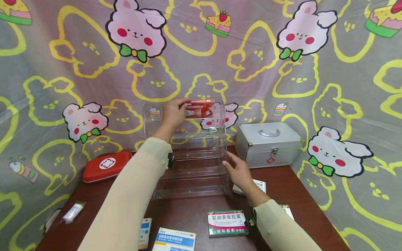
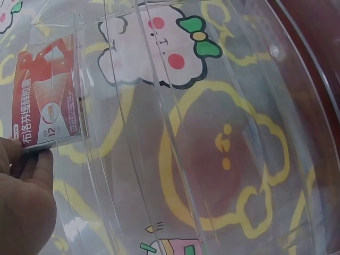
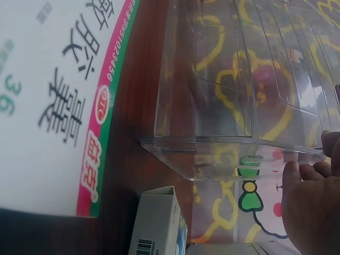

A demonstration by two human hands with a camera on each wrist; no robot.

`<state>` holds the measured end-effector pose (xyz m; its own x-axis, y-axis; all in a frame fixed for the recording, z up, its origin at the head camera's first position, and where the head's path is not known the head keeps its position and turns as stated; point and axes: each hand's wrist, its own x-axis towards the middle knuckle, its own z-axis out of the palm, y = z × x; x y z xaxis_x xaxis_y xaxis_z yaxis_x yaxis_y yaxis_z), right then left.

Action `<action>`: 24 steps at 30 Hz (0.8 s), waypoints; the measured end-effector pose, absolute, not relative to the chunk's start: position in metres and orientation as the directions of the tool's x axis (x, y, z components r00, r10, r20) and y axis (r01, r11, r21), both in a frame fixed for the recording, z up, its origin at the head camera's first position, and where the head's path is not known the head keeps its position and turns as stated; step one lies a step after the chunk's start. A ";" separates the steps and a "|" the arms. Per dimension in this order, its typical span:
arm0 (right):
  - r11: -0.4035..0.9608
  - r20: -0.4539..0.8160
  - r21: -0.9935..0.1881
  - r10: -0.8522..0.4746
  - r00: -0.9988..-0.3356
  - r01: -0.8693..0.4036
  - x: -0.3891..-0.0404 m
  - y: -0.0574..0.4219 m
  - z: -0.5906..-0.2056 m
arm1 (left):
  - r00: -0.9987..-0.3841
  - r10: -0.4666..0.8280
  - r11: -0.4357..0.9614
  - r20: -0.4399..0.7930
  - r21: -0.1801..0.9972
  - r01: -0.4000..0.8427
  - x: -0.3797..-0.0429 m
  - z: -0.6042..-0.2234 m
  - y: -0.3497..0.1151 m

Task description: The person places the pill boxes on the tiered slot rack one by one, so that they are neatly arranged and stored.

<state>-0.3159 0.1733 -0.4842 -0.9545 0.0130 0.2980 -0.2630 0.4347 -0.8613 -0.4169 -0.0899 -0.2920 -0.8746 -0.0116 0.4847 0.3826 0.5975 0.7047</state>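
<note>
A clear plastic tiered rack [image 1: 188, 172] stands on the table. At its top tier, my left hand [image 1: 174, 113] pinches one end of a red medicine box [image 1: 201, 108]. In the left wrist view the box [image 2: 48, 93] stands on its end in the picture, with the thumb and fingers at its lower edge. My right hand [image 1: 238, 170] holds the rack's right side edge; in the right wrist view its thumb and fingers lie on either side of the clear side panel [image 3: 234, 142].
In front lie a green-and-white medicine box [image 1: 227, 223] and blue-and-white boxes [image 1: 174, 240]. A small white box [image 1: 259, 185] is partly behind my right wrist. A silver case [image 1: 268, 144] stands back right, a red first-aid pouch [image 1: 106, 166] back left, and a wrapped white roll [image 1: 73, 212] left.
</note>
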 end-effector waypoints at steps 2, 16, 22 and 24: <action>0.424 0.303 -0.864 0.009 -0.953 -0.271 -0.315 0.173 -0.484 | -0.875 -0.008 0.594 0.484 0.706 0.385 -0.417 -0.292 -0.087; 0.426 0.299 -0.864 0.007 -0.954 -0.268 -0.315 0.173 -0.483 | -0.871 0.036 0.602 0.491 0.685 0.410 -0.416 -0.290 -0.071; 0.433 0.307 -0.859 0.004 -0.952 -0.275 -0.316 0.172 -0.482 | -0.880 0.001 0.561 0.474 0.728 0.393 -0.415 -0.292 -0.075; 0.435 0.306 -0.858 0.006 -0.952 -0.273 -0.315 0.172 -0.482 | -0.880 -0.007 0.537 0.476 0.744 0.398 -0.414 -0.293 -0.080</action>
<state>-0.3153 0.1723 -0.4820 -0.9520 0.0060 0.3062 -0.2731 0.4355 -0.8578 -0.4142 -0.0796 -0.2929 -0.8796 -0.0068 0.4756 0.3981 0.5367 0.7439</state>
